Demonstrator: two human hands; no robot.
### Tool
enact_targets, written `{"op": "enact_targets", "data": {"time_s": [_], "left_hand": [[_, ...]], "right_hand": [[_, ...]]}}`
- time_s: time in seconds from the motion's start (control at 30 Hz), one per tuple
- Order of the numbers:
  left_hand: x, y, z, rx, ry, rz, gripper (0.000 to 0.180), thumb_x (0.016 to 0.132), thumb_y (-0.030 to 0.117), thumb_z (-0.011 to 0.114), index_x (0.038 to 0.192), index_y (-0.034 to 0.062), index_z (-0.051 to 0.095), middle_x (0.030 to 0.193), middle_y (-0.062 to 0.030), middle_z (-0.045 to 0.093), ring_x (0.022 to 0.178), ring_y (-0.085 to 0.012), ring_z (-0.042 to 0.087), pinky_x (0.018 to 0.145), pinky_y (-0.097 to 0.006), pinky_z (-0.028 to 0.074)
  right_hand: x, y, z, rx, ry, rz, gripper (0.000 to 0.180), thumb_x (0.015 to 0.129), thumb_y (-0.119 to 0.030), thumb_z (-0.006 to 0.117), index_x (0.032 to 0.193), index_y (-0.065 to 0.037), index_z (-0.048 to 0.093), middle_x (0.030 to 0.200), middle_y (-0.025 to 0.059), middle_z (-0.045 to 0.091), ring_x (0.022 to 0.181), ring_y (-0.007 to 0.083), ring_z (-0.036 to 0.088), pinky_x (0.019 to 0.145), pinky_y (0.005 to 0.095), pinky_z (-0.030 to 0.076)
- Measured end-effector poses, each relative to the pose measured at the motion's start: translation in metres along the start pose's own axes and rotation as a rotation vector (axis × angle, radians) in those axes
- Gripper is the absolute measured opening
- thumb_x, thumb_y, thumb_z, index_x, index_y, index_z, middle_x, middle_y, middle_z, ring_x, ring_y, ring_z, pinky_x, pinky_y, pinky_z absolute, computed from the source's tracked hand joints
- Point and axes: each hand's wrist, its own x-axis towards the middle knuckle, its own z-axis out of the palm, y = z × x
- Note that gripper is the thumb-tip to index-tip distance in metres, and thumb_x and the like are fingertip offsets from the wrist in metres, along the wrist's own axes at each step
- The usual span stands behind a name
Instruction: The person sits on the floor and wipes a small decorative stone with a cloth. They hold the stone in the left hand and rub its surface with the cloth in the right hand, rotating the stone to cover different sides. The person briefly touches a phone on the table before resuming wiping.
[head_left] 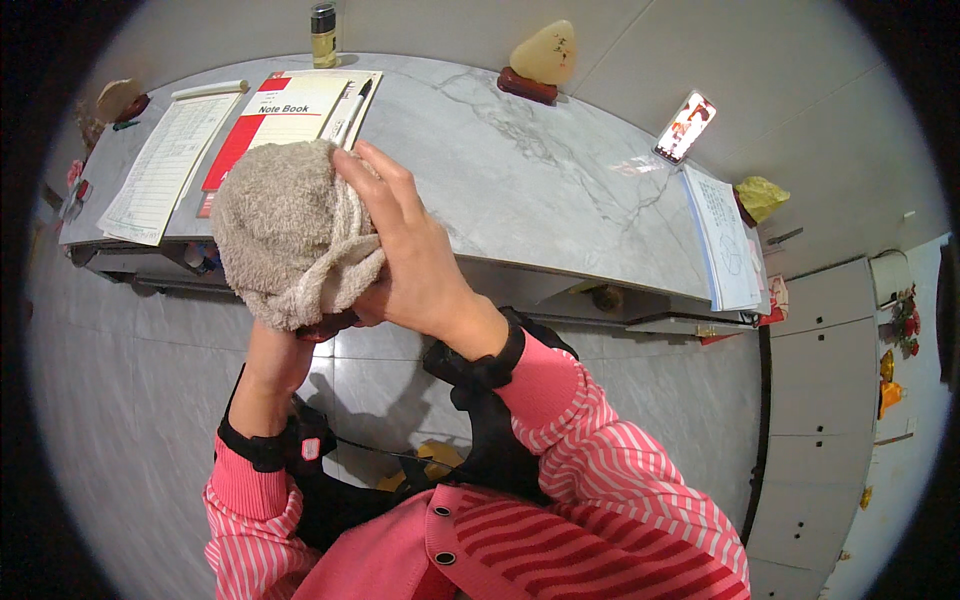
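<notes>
A thick grey-beige towel (275, 215) is bunched into a rounded bundle above the table's front edge, a twisted fold along its right side. My right hand (420, 265) presses against that side, its fingers bent over the towel. Below the bundle, my left hand (282, 350) reaches up from its wrist; the towel hides its fingers. A dark reddish thing (326, 326) peeks out under the towel between my hands; most of it is covered, so its kind cannot be made out. Both wrists wear black straps.
The grey marbled table (450, 140) carries a red-and-white notebook (285, 105) with a pen, a paper pad (172, 165), a bottle (323, 40), a stone ornament (543, 60), a propped phone (685, 127), and papers (722, 240). Grey cabinets (815, 400) stand right.
</notes>
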Motion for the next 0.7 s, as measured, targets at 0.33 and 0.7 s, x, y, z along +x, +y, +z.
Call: {"op": "enact_targets", "data": {"time_s": [0.33,0.7], "left_hand": [[-0.009,0.019,0.029,-0.149,-0.132,-0.119,0.058,0.102,0.05,0.033,0.131,0.0023,0.047,0.113,-0.0177,0.064,0.095,-0.0286,0.067,0.076,-0.042,0.057],[-0.004,0.018,0.012,-0.185,-0.047,0.013,0.054,0.102,0.044,0.033,0.136,0.0037,0.045,0.122,-0.0148,0.061,0.104,-0.0272,0.065,0.081,-0.042,0.056]], "right_hand": [[0.004,0.013,-0.002,-0.09,0.264,0.056,0.085,0.064,-0.014,0.079,0.141,-0.016,0.043,0.136,0.0171,0.041,0.111,0.0401,0.056,0.085,0.0437,0.053],[0.004,-0.007,0.005,-0.004,0.057,0.017,0.088,0.064,-0.01,0.075,0.143,-0.008,0.036,0.137,0.0201,0.041,0.122,0.0391,0.049,0.097,0.0414,0.046]]}}
